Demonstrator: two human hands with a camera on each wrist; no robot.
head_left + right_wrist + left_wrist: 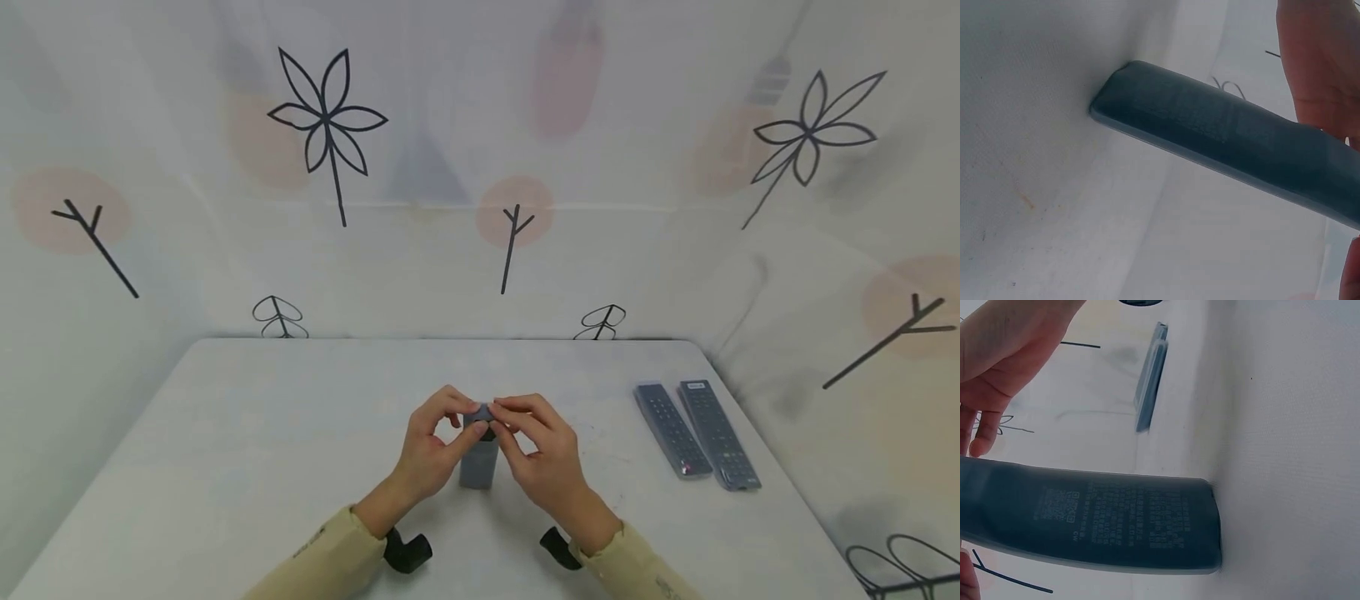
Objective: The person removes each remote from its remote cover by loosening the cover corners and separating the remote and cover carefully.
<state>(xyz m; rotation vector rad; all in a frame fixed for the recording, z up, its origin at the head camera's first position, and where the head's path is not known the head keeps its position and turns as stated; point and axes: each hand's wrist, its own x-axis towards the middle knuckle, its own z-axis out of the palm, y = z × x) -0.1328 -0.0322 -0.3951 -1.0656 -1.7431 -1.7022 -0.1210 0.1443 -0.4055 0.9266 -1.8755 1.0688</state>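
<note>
A dark blue-grey remote control [478, 468] stands on its end on the white table, its length rising toward both hands. Printed small text and a QR code mark the remote's broad face [1129, 515] in the left wrist view. My left hand [429, 454] pinches the top end between thumb and fingers from the left. From the right, my right hand [546, 458] does the same with thumb and fingertips. A dark patch shows just under the fingertips; what it is cannot be made out. In the right wrist view the lower end of the remote [1185, 119] meets the table.
Two more remote controls, one with buttons facing up [672, 429] and a longer one beside it [720, 435], lie at the table's right side. Black curved wrist-worn pieces [408, 552] show under the sleeves. A printed cloth backdrop [450, 267] rises behind the white table [262, 433].
</note>
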